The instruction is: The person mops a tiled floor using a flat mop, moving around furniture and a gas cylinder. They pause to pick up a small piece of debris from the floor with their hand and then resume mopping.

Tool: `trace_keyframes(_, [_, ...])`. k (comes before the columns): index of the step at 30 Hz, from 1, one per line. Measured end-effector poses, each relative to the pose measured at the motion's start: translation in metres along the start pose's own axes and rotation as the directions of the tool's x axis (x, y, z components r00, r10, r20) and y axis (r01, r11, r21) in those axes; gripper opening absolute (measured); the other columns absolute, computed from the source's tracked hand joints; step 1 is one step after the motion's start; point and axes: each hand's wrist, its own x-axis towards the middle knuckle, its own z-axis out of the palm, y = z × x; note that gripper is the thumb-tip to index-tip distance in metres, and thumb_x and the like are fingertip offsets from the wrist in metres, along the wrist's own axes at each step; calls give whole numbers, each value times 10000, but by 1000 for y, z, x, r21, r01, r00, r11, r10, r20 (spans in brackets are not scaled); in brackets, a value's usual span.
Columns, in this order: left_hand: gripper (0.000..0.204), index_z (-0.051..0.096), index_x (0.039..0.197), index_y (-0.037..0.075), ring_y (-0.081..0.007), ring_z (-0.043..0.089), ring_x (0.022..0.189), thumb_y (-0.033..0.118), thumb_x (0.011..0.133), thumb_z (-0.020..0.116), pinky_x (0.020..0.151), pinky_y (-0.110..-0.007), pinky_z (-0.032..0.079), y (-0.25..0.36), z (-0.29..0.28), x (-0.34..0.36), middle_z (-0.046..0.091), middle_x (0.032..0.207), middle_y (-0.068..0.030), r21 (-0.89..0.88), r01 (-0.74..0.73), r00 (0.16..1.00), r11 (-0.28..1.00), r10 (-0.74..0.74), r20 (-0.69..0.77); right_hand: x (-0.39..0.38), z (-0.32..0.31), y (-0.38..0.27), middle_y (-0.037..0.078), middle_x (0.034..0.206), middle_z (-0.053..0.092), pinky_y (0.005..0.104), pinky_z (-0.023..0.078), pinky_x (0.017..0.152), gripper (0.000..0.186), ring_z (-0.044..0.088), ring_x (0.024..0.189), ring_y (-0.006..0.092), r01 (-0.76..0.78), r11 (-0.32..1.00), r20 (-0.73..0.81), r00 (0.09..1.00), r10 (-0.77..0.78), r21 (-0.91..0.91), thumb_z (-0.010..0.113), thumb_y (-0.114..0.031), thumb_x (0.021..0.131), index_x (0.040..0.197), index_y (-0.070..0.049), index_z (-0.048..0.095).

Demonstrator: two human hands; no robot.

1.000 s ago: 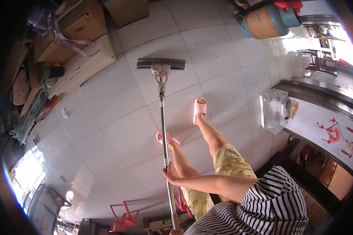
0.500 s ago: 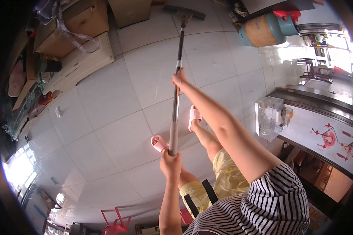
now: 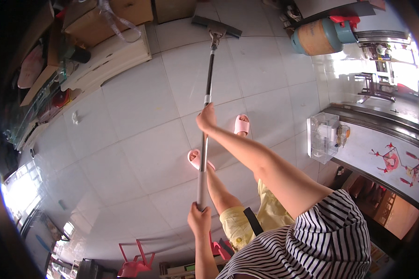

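Both of my hands are closed round the pole of a long-handled floor mop [image 3: 209,74]. My left hand [image 3: 199,218] grips the pale grey upper end, close to my body. Farther along, my right hand [image 3: 206,117] holds the pole just below its light collar. The mop's straight, narrow dark head [image 3: 217,28] lies across the tiled floor [image 3: 139,111] at the far side, tilted slightly down to the right. My feet, in pink slippers [image 3: 241,124], stand either side of the pole.
Cardboard boxes [image 3: 107,21] and a pale board [image 3: 111,58] line the far left. At the far right lies a blue-green gas cylinder [image 3: 316,37]. A clear plastic box [image 3: 323,137] sits on the right. Near the lower edge stands a red stool [image 3: 135,267]. Crumpled white litter [image 3: 75,117] rests on the left floor.
Both hands have drawn back toward my body with the pole, and the mop head is slightly nearer. My feet have shifted, the right one farther forward. The view has moved a little.
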Motion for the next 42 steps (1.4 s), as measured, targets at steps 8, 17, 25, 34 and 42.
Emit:
trace_keyframes(8, [232,527,811,-14,-392,574,705,150,660,590,618,-398,457,-54,-16,-44,582,702,-203,-64,85,996,994,-88,-36,-86,37,-26,291,896,490,490,456,632,312,537,773,451,27,999,174,984,-24,-18,467,-19,772,984,53,249])
trace_keyframes(17, [254,565,835,4,-317,608,654,172,663,648,605,-374,466,-200,35,-194,594,689,-190,-319,329,944,889,-306,122,-219,-3,47,239,960,497,443,437,698,316,544,844,384,-26,999,363,932,14,28,477,-64,782,1030,49,317])
trace_keyframes(25, [236,589,825,1,-310,611,615,158,661,653,579,-377,464,-210,-7,-222,582,637,-185,47,354,931,934,-357,80,-281,37,98,215,928,507,438,461,669,340,557,822,375,167,986,317,935,-157,-5,468,-51,785,1067,39,301])
trace_keyframes(34, [233,505,779,-39,-402,567,663,146,667,592,589,-405,443,-81,40,-83,561,673,-223,-207,156,988,966,-154,24,-112,10,-4,296,1009,472,453,453,701,541,553,818,414,3,998,383,924,24,-68,429,-70,801,1245,100,170])
trace_keyframes(42, [202,573,762,-19,-297,615,610,146,659,629,572,-343,460,-194,42,-243,582,635,-185,-391,531,840,752,-529,124,-277,-26,72,279,1276,231,416,282,969,670,312,1174,381,72,985,400,907,-131,160,449,-19,742,1295,70,83])
